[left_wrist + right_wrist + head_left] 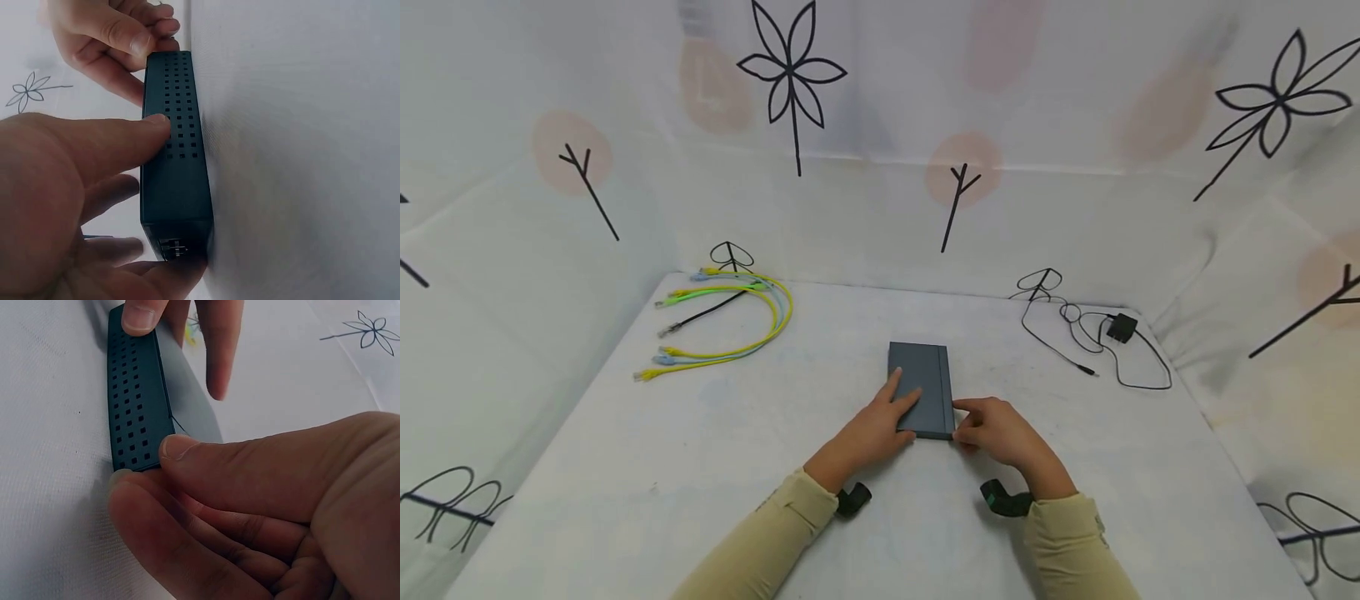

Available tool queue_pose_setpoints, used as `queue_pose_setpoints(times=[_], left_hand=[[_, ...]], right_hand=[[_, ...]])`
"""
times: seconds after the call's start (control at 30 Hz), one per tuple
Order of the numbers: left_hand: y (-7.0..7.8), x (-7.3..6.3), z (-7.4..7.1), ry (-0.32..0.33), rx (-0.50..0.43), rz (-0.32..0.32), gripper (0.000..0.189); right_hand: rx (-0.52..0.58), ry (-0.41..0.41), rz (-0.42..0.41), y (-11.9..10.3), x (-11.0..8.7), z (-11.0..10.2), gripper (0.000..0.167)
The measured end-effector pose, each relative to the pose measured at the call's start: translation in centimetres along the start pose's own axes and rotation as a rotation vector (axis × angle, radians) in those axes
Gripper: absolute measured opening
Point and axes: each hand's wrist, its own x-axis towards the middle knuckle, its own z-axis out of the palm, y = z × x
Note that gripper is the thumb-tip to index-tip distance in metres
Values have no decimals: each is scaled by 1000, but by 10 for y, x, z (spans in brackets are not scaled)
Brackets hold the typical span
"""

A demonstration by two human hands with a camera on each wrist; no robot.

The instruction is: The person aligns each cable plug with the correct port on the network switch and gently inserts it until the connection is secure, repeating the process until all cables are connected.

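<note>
From where I stand, the left hand (874, 427) lies over the box (932, 385) with fingers spread and nearly straight, thumb against its near side, seemingly to steady it, while the right hand (1000, 432) pinches the near right corner, perhaps to keep it from turning. The box lies flat mid-surface (700, 475); the cables (789, 304) sit far left and the adapter (1122, 327) far right, likely to leave room. It's slim, dark blue-grey, with small square holes (178, 98) along the near side and a port (175, 248) on its left
</note>
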Motion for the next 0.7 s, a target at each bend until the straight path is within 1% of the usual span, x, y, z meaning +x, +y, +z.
queue_pose_setpoints(times=[0.2,0.37,0.6,0.7], left_hand=[[-1,0,2,-32,78,15,57],[3,-1,0,-41,93,24,56],[2,-2,1,-42,85,5,57],[3,-3,1,-44,81,2,57]], right_hand=[[8,0,13,0,0,1,54],[27,12,5,4,-2,1,55],[14,35,-45,11,-1,2,55],[12,30,-66,13,0,1,55]])
